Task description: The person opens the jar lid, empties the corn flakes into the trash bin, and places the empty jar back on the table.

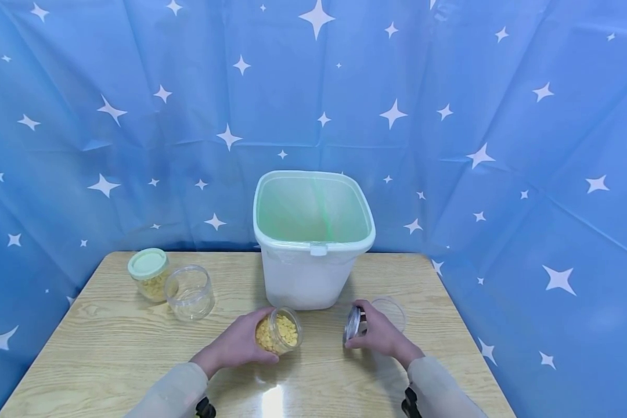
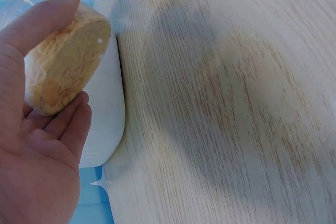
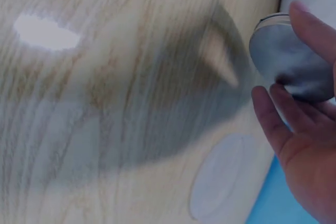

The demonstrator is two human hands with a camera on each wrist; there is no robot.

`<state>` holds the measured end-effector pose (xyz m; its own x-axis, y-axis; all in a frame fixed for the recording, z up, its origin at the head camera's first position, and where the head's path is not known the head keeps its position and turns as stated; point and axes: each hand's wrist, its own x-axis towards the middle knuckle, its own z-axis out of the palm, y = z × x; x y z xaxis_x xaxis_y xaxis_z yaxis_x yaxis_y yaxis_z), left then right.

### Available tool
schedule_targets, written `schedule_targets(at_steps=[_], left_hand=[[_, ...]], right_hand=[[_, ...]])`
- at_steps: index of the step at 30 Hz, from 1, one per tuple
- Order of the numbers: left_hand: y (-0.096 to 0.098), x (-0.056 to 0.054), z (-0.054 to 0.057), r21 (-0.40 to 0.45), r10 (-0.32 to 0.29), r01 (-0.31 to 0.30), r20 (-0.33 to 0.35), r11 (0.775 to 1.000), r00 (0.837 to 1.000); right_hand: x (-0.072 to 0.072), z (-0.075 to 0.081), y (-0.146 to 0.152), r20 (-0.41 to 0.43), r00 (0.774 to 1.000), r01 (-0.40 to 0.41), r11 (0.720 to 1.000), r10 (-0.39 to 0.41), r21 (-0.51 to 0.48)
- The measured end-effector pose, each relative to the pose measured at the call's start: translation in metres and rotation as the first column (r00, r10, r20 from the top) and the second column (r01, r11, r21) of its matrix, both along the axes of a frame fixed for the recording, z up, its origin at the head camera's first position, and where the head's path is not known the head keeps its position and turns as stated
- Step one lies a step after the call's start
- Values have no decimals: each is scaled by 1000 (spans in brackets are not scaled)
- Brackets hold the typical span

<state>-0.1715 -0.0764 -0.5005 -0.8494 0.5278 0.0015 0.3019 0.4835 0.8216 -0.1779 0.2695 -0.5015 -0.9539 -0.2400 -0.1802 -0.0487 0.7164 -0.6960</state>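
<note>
A clear jar of yellow flakes (image 1: 277, 332) is in my left hand (image 1: 240, 339), whose thumb and fingers grip its sides. The jar tips to the right with its mouth uncovered. In the left wrist view its flake-filled base (image 2: 79, 64) shows between the thumb and fingers. My right hand (image 1: 378, 334) grips a round silver lid (image 1: 352, 325) by its edge, and the lid stands nearly on edge, facing the jar across a gap. In the right wrist view the flat grey face of the lid (image 3: 289, 59) shows between thumb and fingers.
Behind the hands stands a white bin (image 1: 305, 278) with a pale green lining. At the left are a jar with a mint-green lid (image 1: 148, 264) and a clear container (image 1: 190, 293). A clear disc (image 1: 392, 313) lies beyond my right hand on the wooden table (image 1: 110, 354).
</note>
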Motion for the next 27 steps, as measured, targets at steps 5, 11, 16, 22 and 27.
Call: schedule_targets(at_steps=[5, 11, 16, 22, 27], left_hand=[[0, 0, -2, 6, -2, 2, -10, 1000, 1000], [-1, -1, -3, 8, -1, 1, 14, 1000, 1000], [-2, -1, -4, -1, 5, -5, 16, 1000, 1000], [-3, -2, -3, -6, 2, -2, 5, 1000, 1000], [-4, -2, -3, -7, -1, 1, 14, 1000, 1000]], right_hand=[[-1, -9, 1, 18, 999, 27, 999, -26, -30], [-1, -15, 4, 1, 999, 45, 999, -45, 4], [-1, -16, 5, -31, 999, 38, 996, -35, 82], [4, -16, 1, -27, 999, 36, 991, -33, 129], [7, -14, -1, -14, 1000, 16, 975, -13, 221]])
